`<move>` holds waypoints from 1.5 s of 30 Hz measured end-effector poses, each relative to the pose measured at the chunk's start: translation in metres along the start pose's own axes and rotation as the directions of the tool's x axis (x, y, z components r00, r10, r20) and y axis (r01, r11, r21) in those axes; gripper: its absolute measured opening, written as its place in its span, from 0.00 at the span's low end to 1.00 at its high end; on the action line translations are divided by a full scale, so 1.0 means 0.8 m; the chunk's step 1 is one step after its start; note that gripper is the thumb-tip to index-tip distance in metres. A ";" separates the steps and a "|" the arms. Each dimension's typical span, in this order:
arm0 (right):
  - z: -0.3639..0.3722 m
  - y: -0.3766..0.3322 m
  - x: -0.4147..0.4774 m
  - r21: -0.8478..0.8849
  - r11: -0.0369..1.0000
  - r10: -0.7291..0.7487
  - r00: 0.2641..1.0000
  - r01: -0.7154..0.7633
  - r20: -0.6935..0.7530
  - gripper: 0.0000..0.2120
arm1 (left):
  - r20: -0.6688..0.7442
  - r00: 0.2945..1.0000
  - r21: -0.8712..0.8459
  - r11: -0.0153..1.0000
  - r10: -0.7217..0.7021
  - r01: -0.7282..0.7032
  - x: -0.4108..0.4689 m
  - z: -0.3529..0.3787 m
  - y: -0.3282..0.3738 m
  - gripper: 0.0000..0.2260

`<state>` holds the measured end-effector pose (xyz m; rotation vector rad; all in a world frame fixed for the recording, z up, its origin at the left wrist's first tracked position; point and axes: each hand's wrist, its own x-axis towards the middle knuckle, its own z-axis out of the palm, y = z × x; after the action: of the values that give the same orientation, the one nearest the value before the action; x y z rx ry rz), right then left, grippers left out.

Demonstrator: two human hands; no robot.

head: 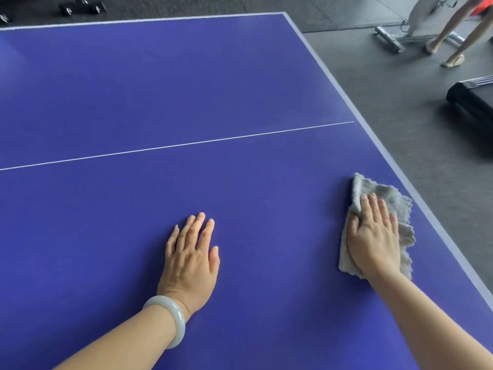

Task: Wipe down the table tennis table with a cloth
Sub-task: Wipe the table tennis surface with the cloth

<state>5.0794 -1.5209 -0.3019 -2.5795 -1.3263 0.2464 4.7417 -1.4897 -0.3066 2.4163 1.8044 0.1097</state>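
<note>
The blue table tennis table [160, 89] fills most of the view, with a thin white centre line across it and a pale border along its right edge. A crumpled grey cloth [386, 193] lies flat on the table near that right edge. My right hand [373, 233] presses on the cloth with straight fingers, palm down. To the left, my left hand [190, 257] rests flat on the bare blue surface, fingers straight, with a pale bangle on its wrist.
Right of the table is dark grey floor. A black case [472, 102] sits on it at the right. At the top right another person's legs [450, 36] stand beside a metal stand base [389, 40]. Black wheels [80, 8] show beyond the far edge.
</note>
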 end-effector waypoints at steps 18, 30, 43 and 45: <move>0.028 -0.062 -0.016 0.036 0.988 -0.151 0.986 0.148 0.071 0.28 | 0.018 0.979 -0.020 0.979 0.203 -0.203 0.046 0.015 0.142 0.25; 0.006 -0.019 0.243 -0.034 0.995 -0.097 0.994 0.099 0.053 0.27 | -0.015 0.979 -0.007 0.979 0.204 -0.204 0.046 0.021 0.141 0.25; 0.017 0.002 -0.025 -0.030 0.943 -0.331 0.942 0.332 0.052 0.26 | -0.042 0.979 -0.053 0.978 0.198 -0.201 0.044 0.023 0.142 0.22; -0.006 0.078 -0.023 -0.061 0.998 -0.022 1.000 0.022 -0.005 0.27 | -0.042 0.981 -0.054 0.980 0.189 -0.192 0.043 0.024 0.143 0.22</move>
<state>5.1184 -1.5712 -0.3139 -2.6120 -1.3800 0.1971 4.8625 -1.4900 -0.3100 2.5564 1.5562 0.2222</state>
